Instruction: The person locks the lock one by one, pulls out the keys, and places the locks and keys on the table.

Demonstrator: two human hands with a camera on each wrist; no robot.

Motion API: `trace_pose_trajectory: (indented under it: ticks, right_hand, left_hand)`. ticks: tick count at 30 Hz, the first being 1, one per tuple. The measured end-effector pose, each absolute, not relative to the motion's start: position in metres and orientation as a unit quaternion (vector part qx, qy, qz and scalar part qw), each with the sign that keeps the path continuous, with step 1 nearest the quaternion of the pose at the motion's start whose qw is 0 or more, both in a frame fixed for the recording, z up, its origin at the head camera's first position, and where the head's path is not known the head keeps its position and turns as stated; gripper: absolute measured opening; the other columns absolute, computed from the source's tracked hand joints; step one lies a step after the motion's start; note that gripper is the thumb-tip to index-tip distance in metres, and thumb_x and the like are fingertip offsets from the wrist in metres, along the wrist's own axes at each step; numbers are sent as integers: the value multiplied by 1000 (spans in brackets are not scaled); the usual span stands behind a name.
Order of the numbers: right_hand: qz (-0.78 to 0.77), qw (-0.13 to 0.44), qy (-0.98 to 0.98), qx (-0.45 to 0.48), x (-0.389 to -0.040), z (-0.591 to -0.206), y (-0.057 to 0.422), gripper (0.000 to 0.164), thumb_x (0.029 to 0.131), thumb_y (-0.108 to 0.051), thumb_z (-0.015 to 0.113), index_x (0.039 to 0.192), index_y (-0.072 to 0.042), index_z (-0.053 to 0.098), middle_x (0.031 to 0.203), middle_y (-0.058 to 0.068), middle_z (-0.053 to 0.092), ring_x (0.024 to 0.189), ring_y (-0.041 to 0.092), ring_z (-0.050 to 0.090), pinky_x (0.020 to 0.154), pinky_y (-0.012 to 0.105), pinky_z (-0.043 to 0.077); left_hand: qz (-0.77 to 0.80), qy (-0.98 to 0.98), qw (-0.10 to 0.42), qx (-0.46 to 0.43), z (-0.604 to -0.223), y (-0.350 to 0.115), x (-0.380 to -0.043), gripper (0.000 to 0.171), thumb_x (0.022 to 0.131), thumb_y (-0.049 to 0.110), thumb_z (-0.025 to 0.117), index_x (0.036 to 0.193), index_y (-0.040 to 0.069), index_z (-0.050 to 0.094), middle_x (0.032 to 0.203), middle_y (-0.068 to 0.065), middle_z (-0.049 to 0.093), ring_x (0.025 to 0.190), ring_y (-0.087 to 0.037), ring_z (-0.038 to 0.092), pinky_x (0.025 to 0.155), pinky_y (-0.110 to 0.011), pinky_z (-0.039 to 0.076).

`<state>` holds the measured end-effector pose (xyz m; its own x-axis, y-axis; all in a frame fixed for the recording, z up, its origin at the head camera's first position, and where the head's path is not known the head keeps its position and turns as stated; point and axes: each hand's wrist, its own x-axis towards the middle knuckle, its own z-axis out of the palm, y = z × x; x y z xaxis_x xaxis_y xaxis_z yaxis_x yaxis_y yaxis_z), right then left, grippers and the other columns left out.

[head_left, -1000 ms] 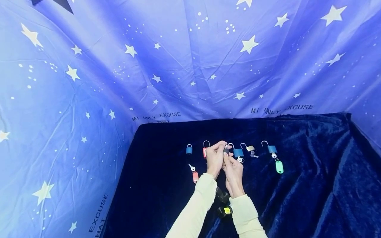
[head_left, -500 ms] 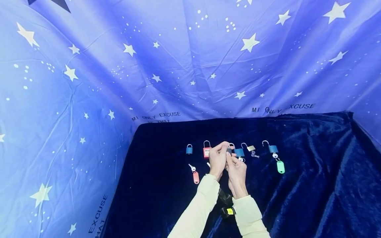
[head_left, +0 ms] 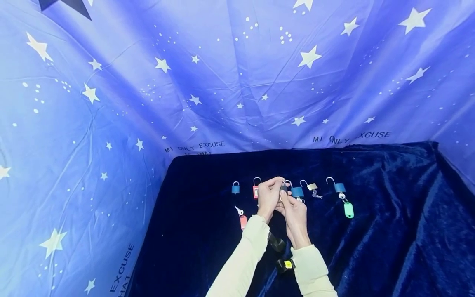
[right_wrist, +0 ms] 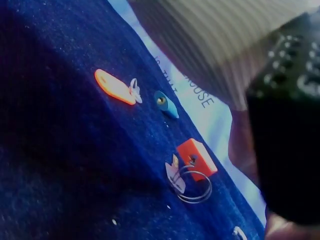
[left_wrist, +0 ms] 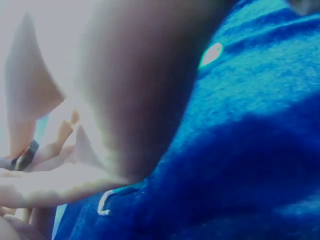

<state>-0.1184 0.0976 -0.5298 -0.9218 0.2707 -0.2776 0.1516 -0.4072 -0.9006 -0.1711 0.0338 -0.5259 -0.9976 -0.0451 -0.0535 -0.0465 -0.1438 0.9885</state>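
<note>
Both hands meet over the row of padlocks in the head view. My left hand (head_left: 269,198) grips a small black padlock (head_left: 283,188) near its shackle. My right hand (head_left: 296,215) pinches the same padlock's lower part, its thumb on the body. Fingers cover much of the lock, and I cannot tell whether a key is in the right fingers. Just right of them lies a blue padlock (head_left: 297,192) with its shackle raised. A red padlock (head_left: 255,191) is partly hidden behind the left hand. In the left wrist view, the curled left hand (left_wrist: 135,100) fills much of the picture.
On the dark blue velvet cloth (head_left: 200,247) lie a small blue padlock (head_left: 235,188), a key with a red tag (head_left: 243,222), a brass padlock (head_left: 312,187) with keys, and an unlatched blue padlock (head_left: 339,187) with a green tag (head_left: 348,209). A starry curtain (head_left: 222,82) stands behind.
Both hands stay together on the black padlock. The right hand sits slightly farther right than a second ago. The loose padlocks and tags keep their places.
</note>
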Motion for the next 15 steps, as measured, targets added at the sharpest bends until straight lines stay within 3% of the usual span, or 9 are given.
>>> trace_pose_trajectory:
  ticks: [8, 12, 15]
  right_hand:
    - [805, 22, -571, -158, -111, -529, 102, 33, 102, -13, 56, 112, 18, 58, 73, -1, 70, 66, 10, 70, 71, 28, 61]
    - [791, 38, -593, -145, -109, -527, 105, 31, 101, -9, 56, 113, 19, 59, 74, 1, 70, 66, 11, 70, 69, 29, 61]
    - [795, 46, -587, -145, -109, -526, 109, 31, 101, -8, 56, 115, 19, 59, 76, 1, 71, 66, 10, 70, 69, 28, 61]
  left_hand:
    - [762, 647, 2, -28, -522, 28, -174, 17, 95, 9, 61, 101, -1, 74, 93, -26, 73, 64, -23, 74, 54, -22, 57]
    - [762, 647, 2, -16, -522, 29, -173, 21, 96, 12, 61, 107, -3, 72, 94, -24, 74, 68, -27, 75, 59, -23, 59]
    - [743, 669, -10, -5, -523, 29, -173, 26, 96, 16, 63, 113, -2, 71, 96, -20, 75, 77, -22, 75, 68, -21, 58]
